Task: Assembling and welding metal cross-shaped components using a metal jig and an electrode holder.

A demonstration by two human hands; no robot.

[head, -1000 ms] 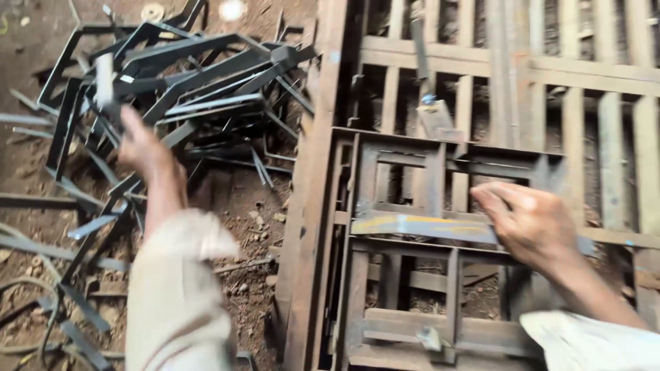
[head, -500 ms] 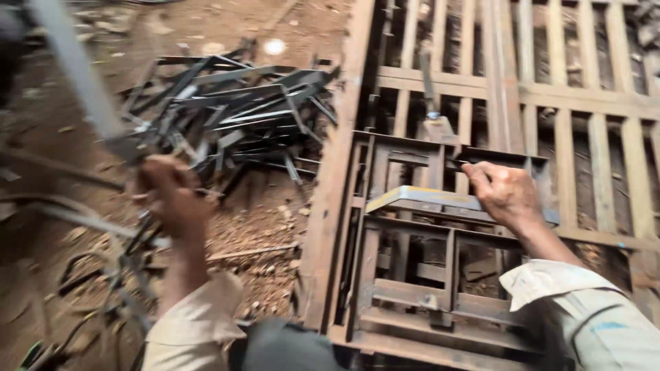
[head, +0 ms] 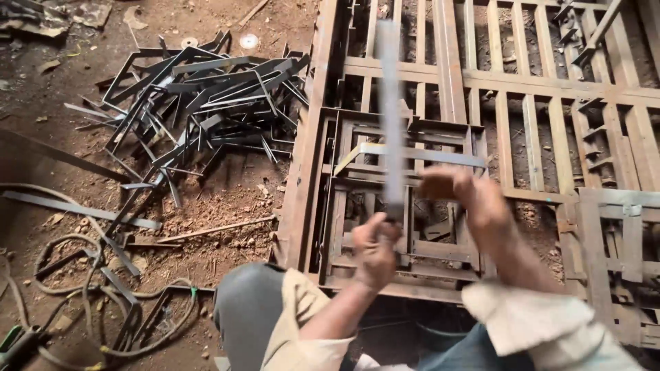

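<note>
My left hand (head: 377, 249) grips the lower end of a long flat steel strip (head: 391, 117) that stands almost upright and is blurred with motion. It rises over a small square steel frame (head: 344, 206) lying on a large rusty steel grille (head: 447, 75). My right hand (head: 459, 194) hovers over the middle of the small frame, just below a flat steel bar (head: 412, 155) that lies across the frame. The hand is blurred, and whether it grips anything is unclear.
A heap of cut steel strips and bent angle pieces (head: 199, 96) lies on the dirt floor (head: 227, 206) to the left. Cables or hoses (head: 89, 302) loop at the lower left. My knee (head: 247, 309) is at the bottom centre.
My left hand came away from the scrap heap holding a long strip and swung it right, over the small frame. The right hand slid down from the cross bar.
</note>
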